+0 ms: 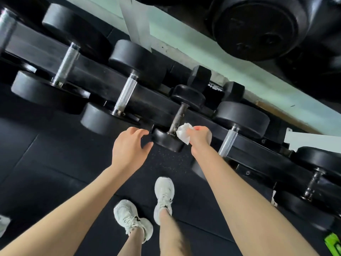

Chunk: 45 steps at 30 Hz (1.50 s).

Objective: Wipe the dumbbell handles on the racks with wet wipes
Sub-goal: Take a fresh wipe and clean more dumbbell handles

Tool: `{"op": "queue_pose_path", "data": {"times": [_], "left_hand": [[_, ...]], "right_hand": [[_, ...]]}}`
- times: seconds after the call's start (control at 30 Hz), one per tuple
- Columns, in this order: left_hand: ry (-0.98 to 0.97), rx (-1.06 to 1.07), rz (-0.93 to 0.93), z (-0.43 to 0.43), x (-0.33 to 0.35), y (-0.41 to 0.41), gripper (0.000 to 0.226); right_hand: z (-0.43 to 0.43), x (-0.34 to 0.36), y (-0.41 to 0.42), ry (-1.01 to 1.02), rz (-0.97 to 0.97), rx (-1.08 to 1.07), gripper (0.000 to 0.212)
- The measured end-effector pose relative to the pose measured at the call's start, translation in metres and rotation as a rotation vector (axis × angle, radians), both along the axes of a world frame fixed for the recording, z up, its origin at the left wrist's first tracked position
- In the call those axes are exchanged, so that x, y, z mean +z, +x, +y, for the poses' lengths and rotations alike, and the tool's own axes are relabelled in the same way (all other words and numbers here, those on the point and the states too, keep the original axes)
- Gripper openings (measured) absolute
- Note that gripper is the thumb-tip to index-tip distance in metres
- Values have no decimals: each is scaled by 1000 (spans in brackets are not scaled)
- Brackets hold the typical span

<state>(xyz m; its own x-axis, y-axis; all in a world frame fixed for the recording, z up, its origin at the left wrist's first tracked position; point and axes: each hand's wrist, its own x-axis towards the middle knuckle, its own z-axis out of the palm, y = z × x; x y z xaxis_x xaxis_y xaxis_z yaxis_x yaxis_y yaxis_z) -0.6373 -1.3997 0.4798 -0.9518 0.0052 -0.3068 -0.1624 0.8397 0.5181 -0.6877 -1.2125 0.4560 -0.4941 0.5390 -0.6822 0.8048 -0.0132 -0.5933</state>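
A small black dumbbell with a dark, rusty handle (178, 118) lies on the black rack (103, 84) in the middle of the view. My right hand (200, 136) holds a crumpled white wet wipe (184, 133) against the lower end of that handle, beside the near head (167, 140). My left hand (129, 145) hovers just left of the near head with fingers spread and curved, holding nothing. Larger dumbbells with shiny knurled handles (125, 93) (65, 64) sit to the left, and another with a shiny handle (228, 141) to the right.
Hex dumbbells (200, 75) lie behind the rack by the pale green wall (203, 47). Big weight plates (258, 28) fill the top right. My white shoes (163, 194) stand on black rubber flooring. A green object (333, 243) is at the lower right corner.
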Motion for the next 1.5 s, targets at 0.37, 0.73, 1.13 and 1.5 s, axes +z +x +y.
{"op": "queue_pose_path", "data": {"times": [0.37, 0.73, 1.13, 1.5], "left_hand": [[16, -64, -273, 25, -53, -65, 60], [145, -48, -592, 35, -106, -77, 37], [195, -109, -558, 31, -116, -82, 41], [308, -105, -534, 27, -126, -86, 38]], "right_hand": [[-12, -65, -79, 306, 90, -6, 13], [-19, -85, -61, 492, 2, 265, 16], [-27, -100, -50, 654, -52, 294, 19], [-37, -109, -31, 551, -67, 202, 20]]}}
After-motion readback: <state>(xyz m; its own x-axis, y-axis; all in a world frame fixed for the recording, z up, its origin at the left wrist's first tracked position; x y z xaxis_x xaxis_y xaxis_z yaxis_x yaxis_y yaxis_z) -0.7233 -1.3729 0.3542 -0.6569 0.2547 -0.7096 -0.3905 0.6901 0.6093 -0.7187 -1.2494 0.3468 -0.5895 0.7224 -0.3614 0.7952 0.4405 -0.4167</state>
